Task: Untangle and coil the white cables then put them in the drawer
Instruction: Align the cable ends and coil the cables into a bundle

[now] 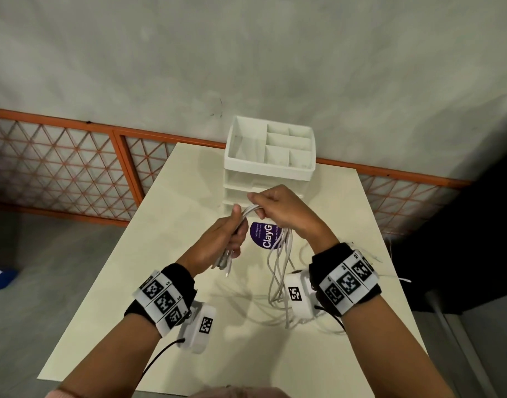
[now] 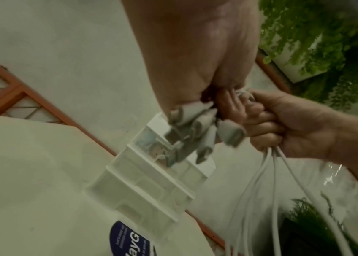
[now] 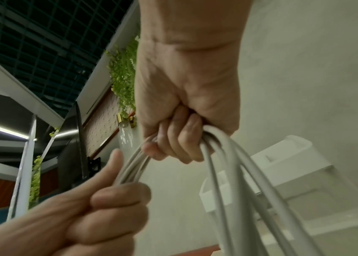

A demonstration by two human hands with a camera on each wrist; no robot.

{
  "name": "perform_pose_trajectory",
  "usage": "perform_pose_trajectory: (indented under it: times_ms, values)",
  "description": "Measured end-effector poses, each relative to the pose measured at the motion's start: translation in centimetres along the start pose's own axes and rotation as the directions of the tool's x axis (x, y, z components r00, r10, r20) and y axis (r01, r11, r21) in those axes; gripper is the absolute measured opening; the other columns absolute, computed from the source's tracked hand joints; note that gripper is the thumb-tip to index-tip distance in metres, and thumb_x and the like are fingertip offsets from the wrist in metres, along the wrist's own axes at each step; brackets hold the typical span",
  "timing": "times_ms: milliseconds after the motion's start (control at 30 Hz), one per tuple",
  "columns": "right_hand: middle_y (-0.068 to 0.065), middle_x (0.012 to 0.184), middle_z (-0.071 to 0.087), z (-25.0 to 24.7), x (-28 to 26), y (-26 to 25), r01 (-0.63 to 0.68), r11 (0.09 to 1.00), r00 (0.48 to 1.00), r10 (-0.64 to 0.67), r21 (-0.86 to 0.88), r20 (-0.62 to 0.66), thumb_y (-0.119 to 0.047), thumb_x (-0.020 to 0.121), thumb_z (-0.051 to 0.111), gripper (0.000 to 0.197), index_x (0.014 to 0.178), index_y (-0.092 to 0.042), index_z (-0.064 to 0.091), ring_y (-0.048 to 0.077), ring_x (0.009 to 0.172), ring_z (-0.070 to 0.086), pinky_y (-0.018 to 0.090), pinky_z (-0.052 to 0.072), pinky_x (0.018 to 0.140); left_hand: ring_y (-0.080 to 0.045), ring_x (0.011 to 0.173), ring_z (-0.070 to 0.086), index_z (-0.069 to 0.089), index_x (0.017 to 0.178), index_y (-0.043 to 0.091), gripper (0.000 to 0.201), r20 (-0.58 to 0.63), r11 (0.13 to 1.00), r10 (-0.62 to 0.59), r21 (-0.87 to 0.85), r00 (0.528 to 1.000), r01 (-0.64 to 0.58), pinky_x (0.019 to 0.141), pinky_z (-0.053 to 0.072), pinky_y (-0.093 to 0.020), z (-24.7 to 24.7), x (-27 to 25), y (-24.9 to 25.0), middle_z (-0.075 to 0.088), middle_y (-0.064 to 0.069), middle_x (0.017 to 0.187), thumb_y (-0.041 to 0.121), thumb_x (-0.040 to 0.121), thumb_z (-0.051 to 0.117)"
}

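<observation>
A bundle of white cables (image 1: 278, 265) is held up over the table by both hands. My left hand (image 1: 231, 231) grips the end with the plugs (image 2: 192, 131), which stick out below its fingers. My right hand (image 1: 264, 206) is curled round the bend of the bundle (image 3: 215, 152) just right of the left hand, fingers almost touching it. From the right hand (image 2: 283, 124) the strands (image 2: 261, 181) hang down and pool on the tabletop. The white drawer unit (image 1: 248, 191) stands right behind the hands; its drawers look closed.
The cream table (image 1: 148, 254) carries a purple round sticker (image 1: 262, 235) under the hands. An open divided tray (image 1: 237, 165) tops the drawer unit. An orange lattice rail (image 1: 74, 168) and a grey wall lie beyond; floor drops off on both sides.
</observation>
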State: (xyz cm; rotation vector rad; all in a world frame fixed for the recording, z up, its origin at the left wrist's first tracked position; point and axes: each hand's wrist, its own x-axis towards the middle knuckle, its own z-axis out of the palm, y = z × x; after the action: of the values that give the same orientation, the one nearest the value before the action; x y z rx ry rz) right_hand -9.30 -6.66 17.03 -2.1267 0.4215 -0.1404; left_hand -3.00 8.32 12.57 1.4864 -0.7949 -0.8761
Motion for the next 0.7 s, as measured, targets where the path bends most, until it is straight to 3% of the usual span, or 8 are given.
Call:
perform_pose_trajectory:
  times_ms: [100,200,267,367,433,500,600,700]
  values:
    - [0.006,0.046,0.048,-1.2,-0.1,0.9,-0.058,0.994,0.997,0.053,0.093,0.064,-0.045,0.089,0.057,0.051,0.058,-0.005,0.062,0.015,0.040,0.035,0.022,0.030,0.044,-0.009,0.048,0.013,0.026,0.061,0.024,0.042,-0.024,0.995,0.030,-0.091,0.999,-0.032,0.045,0.016,-0.023,-0.4,-0.2,0.6,0.017,0.009,0.056,0.052,0.090,0.038]
    - [0.004,0.046,0.050,-1.4,-0.6,2.2,-0.130,0.976,0.956,0.076,0.177,0.283,-0.055,0.094,0.037,0.061,0.053,-0.011,0.047,0.017,0.048,0.052,0.022,0.045,0.057,-0.008,0.047,0.013,0.026,0.059,0.025,0.042,-0.096,0.988,0.116,-0.090,0.989,-0.125,0.042,0.016,-0.020,-1.7,0.2,2.4,0.019,0.010,0.054,0.044,0.094,0.041]
    - [0.003,0.046,0.042,-1.0,-0.8,3.4,-0.144,0.944,0.940,0.037,0.296,0.339,-0.054,0.096,0.027,0.058,0.056,-0.013,0.038,0.020,0.055,0.055,0.025,0.046,0.067,-0.008,0.047,0.014,0.024,0.059,0.024,0.045,-0.131,0.984,0.158,-0.059,0.979,-0.167,0.042,0.020,-0.018,-2.4,0.6,3.1,0.019,0.011,0.054,0.037,0.099,0.038]
    - [-0.004,0.046,0.027,0.0,-0.9,4.9,-0.149,0.892,0.973,0.054,0.428,0.225,-0.054,0.095,0.032,0.054,0.058,-0.015,0.041,0.015,0.047,0.035,0.024,0.037,0.058,-0.011,0.050,0.013,0.023,0.060,0.024,0.045,-0.179,0.984,0.164,-0.037,0.970,-0.173,0.044,0.023,-0.019,-2.6,0.8,2.9,0.016,0.008,0.058,0.040,0.100,0.036]
    - [-0.008,0.047,0.028,0.4,-0.7,5.1,-0.105,0.829,0.993,0.056,0.549,0.105,-0.041,0.100,0.031,0.047,0.068,-0.013,0.050,0.010,0.044,0.027,0.019,0.031,0.050,-0.011,0.052,0.011,0.021,0.063,0.024,0.044,-0.211,0.985,0.152,-0.050,0.966,-0.166,0.046,0.017,-0.022,-2.5,0.8,2.2,0.015,0.007,0.059,0.045,0.100,0.033]
    - [-0.009,0.047,0.031,0.6,-0.5,4.6,-0.041,0.763,0.998,0.056,0.645,-0.004,-0.032,0.103,0.030,0.040,0.078,-0.010,0.052,0.006,0.042,0.025,0.017,0.027,0.045,-0.008,0.051,0.012,0.021,0.064,0.024,0.043,-0.224,0.988,0.133,-0.047,0.966,-0.146,0.048,0.013,-0.026,-2.0,1.2,1.5,0.016,0.010,0.058,0.049,0.098,0.026]
    - [-0.007,0.051,0.038,1.5,0.0,3.1,0.035,0.749,0.988,0.074,0.662,-0.137,-0.029,0.103,0.032,0.032,0.082,-0.010,0.047,0.005,0.041,0.027,0.019,0.024,0.043,-0.005,0.049,0.015,0.026,0.066,0.022,0.044,-0.187,0.991,0.110,-0.060,0.976,-0.123,0.049,0.013,-0.027,0.0,1.7,1.0,0.021,0.013,0.057,0.060,0.088,0.023]
    - [0.001,0.066,0.045,2.3,0.5,2.1,0.028,0.735,0.975,0.128,0.677,-0.180,-0.029,0.101,0.038,0.026,0.083,-0.011,0.043,0.009,0.046,0.036,0.020,0.027,0.042,-0.001,0.043,0.030,0.039,0.076,0.018,0.032,-0.170,0.986,0.157,-0.032,0.973,-0.165,0.046,0.023,-0.021,1.9,2.2,0.8,0.039,0.015,0.051,0.045,0.094,0.040]
